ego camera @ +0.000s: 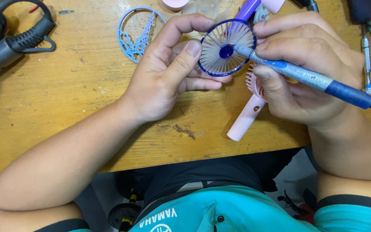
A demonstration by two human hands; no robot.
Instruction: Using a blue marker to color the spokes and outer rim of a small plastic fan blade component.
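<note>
1. While the person's teal shirt [237,212] fills the bottom edge nearest the camera, both bare forearms reach up over the edge of the worn wooden table [65,111].
2. A pale pink fan handle [244,118] lies on the table just below the right hand, its ribbed head partly hidden under that hand.
3. The left hand [159,81] pinches a round dark-blue fan grille [227,48], thumb pressed on its left rim and index finger curled over the top, holding it above the table between the two hands.
4. The right hand [310,73] is closed around a blue marker pen [305,77], fingers pressed on the barrel, and the pen's tip touches the grille's blue centre hub.
5. Farther back, a light-blue openwork ring [139,32] lies flat, just beside the left hand's knuckles.
6. At the right edge a slim metal screwdriver [367,60] lies near the pen's cap.
7. In the far left corner rests a black corded tool [11,41], well apart from the hands.
</note>
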